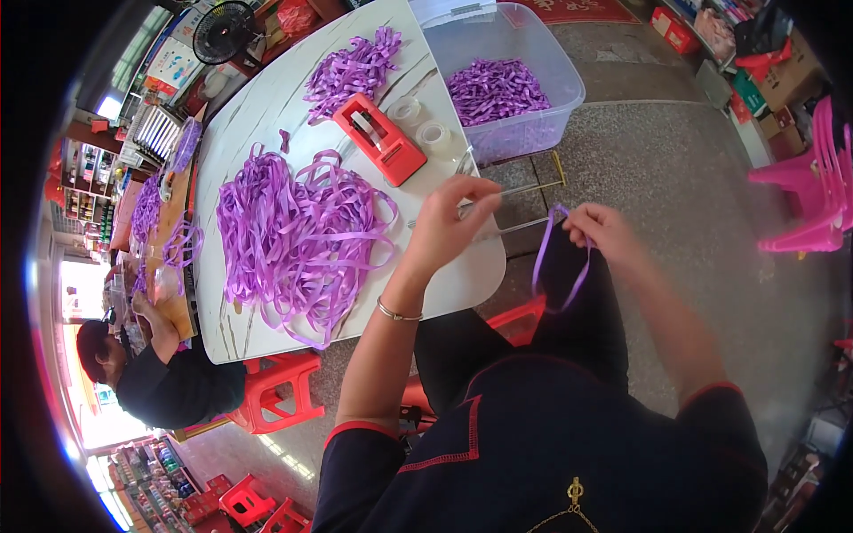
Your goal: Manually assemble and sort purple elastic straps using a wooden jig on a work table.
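My right hand is closed on a purple ribbon loop, which hangs below the fingers over my dark trousers. At the table's right edge, my left hand has its thumb and forefinger curled close together. Whether anything small is between them I cannot make out. Beside that hand, a thin metal rod frame sticks out past the edge, partly hidden by the fingers. A big heap of purple ribbon loops covers the table left of my left hand. A red tape dispenser and clear tape rolls lie beyond it.
A smaller ribbon pile lies at the table's far end. The clear plastic bin at the far right holds more purple ribbons. A person works at the left. Red stools and pink chairs stand around.
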Demonstrator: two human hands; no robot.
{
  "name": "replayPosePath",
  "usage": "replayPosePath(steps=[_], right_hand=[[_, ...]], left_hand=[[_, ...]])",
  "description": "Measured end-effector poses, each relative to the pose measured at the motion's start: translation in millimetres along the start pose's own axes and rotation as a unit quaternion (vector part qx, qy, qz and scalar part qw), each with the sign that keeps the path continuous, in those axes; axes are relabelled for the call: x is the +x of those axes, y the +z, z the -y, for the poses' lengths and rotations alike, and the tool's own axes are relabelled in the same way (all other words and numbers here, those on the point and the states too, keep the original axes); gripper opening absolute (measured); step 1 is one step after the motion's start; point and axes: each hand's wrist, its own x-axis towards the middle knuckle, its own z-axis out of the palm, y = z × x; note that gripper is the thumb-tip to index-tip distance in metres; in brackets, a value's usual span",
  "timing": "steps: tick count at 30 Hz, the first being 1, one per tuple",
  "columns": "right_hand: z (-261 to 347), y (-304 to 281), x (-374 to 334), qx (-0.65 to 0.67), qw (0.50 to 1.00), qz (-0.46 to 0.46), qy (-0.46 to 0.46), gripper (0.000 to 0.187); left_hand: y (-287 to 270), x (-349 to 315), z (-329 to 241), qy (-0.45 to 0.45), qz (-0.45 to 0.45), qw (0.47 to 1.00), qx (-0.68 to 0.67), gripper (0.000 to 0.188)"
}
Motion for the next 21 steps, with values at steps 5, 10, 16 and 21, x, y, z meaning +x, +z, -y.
replayPosePath(steps=[5, 10, 16, 21], right_hand=[[-24.8, 23.4, 40.4, 0.059, 0.991, -0.021, -0.115, 0.016], [-41.0, 41.4, 56.7, 0.032, 0.991, 0.006, -0.132, 0.018], [-41.0, 53.9, 49.2, 0.070, 0.990, 0.014, -0.119, 0.021], [-40.0, 56.2, 44.9, 0.050, 0.994, -0.001, -0.094, 0.017]], left_hand=[[11.0, 13.5, 23.3, -0.031, -0.029, 0.999, -0.014, 0.019], [18.0, 24.6, 27.9, -0.031, -0.035, 0.998, 0.048, 0.015], [21.2, 28.7, 28.8, -0.011, -0.026, 0.990, 0.140, 0.013], [24.7, 30.8, 26.8, -0.009, -0.025, 0.977, 0.211, 0.019]])
